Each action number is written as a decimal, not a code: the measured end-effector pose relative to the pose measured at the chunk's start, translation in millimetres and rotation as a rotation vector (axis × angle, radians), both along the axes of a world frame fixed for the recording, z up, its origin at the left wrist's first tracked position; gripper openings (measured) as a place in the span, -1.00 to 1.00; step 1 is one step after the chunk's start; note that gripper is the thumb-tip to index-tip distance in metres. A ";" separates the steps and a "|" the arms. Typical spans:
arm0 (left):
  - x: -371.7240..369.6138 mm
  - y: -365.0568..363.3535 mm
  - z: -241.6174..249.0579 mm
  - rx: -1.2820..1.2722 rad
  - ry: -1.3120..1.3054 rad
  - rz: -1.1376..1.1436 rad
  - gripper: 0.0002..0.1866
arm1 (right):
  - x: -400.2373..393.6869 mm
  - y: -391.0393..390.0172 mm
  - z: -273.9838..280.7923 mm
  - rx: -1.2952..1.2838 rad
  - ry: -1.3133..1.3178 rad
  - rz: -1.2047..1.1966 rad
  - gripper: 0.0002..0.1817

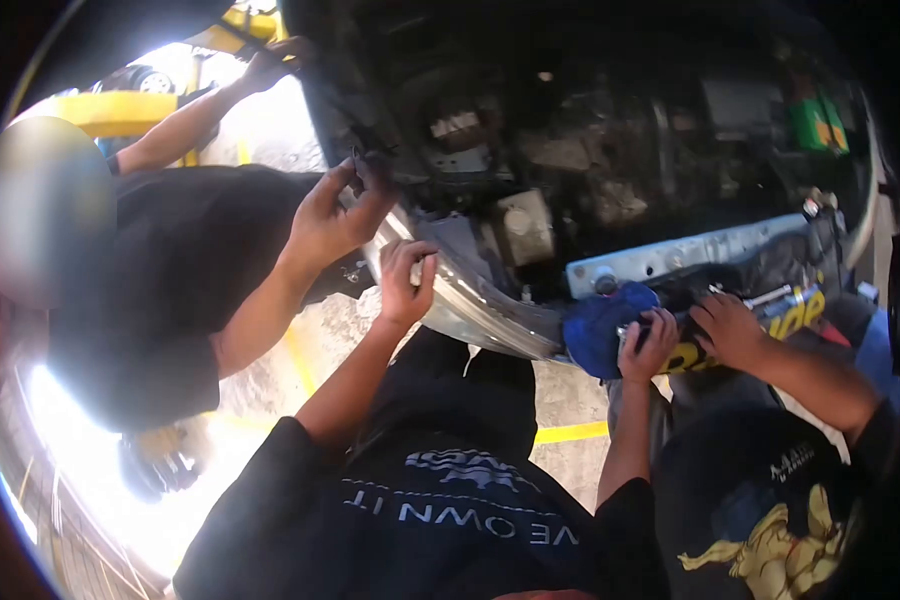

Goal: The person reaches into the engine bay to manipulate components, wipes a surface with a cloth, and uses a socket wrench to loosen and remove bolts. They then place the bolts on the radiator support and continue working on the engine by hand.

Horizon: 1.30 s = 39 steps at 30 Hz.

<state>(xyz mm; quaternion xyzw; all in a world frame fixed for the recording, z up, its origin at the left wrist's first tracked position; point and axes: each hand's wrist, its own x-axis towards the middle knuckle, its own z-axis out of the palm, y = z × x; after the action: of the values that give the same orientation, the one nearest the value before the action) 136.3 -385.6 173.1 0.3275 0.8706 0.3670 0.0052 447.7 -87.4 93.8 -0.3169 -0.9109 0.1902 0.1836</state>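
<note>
1. Blue cloth (598, 335): situated right of centre in the frame, below the pale blue bar (695, 248). Judge as light, soft, pliable and not fragile.
2. Grip point: take hold at a bunched fold, lower edge preferred; avoid pinching a single smooth layer.
3. Right hand (650, 345): positioned at the cloth's right side, fingers curled and slightly apart. Small metallic item (621, 331) near fingertips; firm grip not confirmable.
4. Left hand (406, 285): raised beside the glossy curved panel (460, 290), well apart from the cloth; fingers bent, closure impossible to tell.

Cover (802, 312), blue cloth (602, 330) on car (475, 300)
</note>
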 end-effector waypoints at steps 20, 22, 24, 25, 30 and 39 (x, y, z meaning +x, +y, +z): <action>67.4 -10.6 17.0 -0.127 -0.187 -0.171 -0.84 | -9.4 -12.1 31.7 -0.017 -0.066 -0.126 -0.77; 69.2 -10.8 16.6 -0.121 -0.154 -0.200 -0.84 | -9.7 -12.3 37.1 -0.001 -0.048 -0.132 -0.78; 71.3 -10.2 14.6 -0.113 -0.135 -0.223 -0.83 | -8.5 -13.1 40.6 -0.009 -0.017 -0.133 -0.77; 73.2 -10.8 13.7 -0.103 -0.133 -0.224 -0.83 | -7.2 -14.7 41.2 -0.018 -0.019 -0.142 -0.78; 78.8 -13.7 8.4 -0.086 -0.125 -0.248 -0.84 | 2.8 -25.3 40.8 0.013 0.013 -0.145 -0.75; 93.8 -48.8 0.2 -0.082 -0.111 -0.236 -0.83 | 8.6 -43.9 33.8 0.022 0.109 -0.142 -0.69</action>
<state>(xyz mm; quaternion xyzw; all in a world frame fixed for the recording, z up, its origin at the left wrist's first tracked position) 230.1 -434.5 173.2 0.4063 0.8387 0.3456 0.1098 456.3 -131.3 127.6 -0.3678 -0.8768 0.1839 0.2494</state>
